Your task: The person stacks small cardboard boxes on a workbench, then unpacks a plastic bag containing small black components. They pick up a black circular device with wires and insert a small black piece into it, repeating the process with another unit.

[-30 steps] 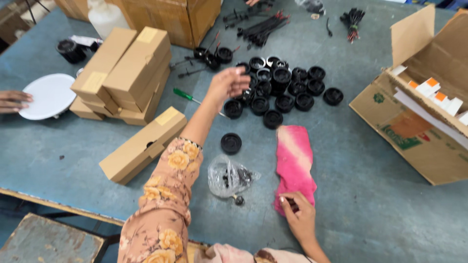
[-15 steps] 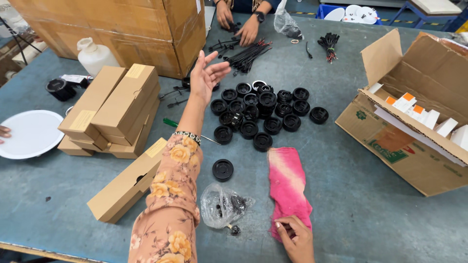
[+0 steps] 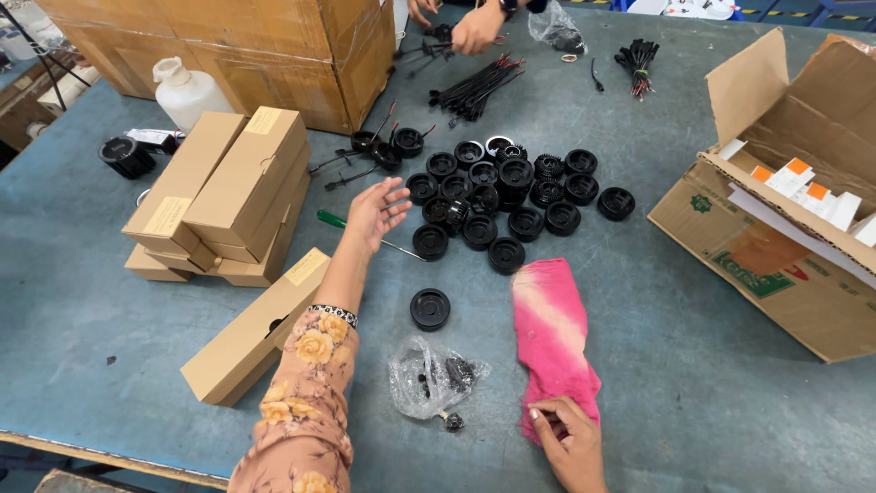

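My left hand [image 3: 375, 212] hovers open, palm up, above a green-handled screwdriver [image 3: 351, 227], just left of a cluster of several round black parts [image 3: 505, 196]. It holds nothing. One black round part [image 3: 430, 309] lies apart, nearer to me. My right hand [image 3: 570, 436] rests at the near end of a pink cloth [image 3: 552, 330], fingers pinched on something small that I cannot make out. A clear plastic bag [image 3: 432, 377] with small black pieces lies left of the cloth.
Stacked tan cartons [image 3: 224, 195] and a long flat carton [image 3: 255, 327] lie at the left. A big cardboard box [image 3: 237, 41] and a white jug [image 3: 184, 89] stand behind. An open box [image 3: 792, 210] is at the right. Another person's hands [image 3: 474, 27] work near black cable bundles [image 3: 474, 89].
My left hand has drawn back from above the black parts toward the screwdriver. The view has tilted up the table. My right hand stays at the cloth's near end.
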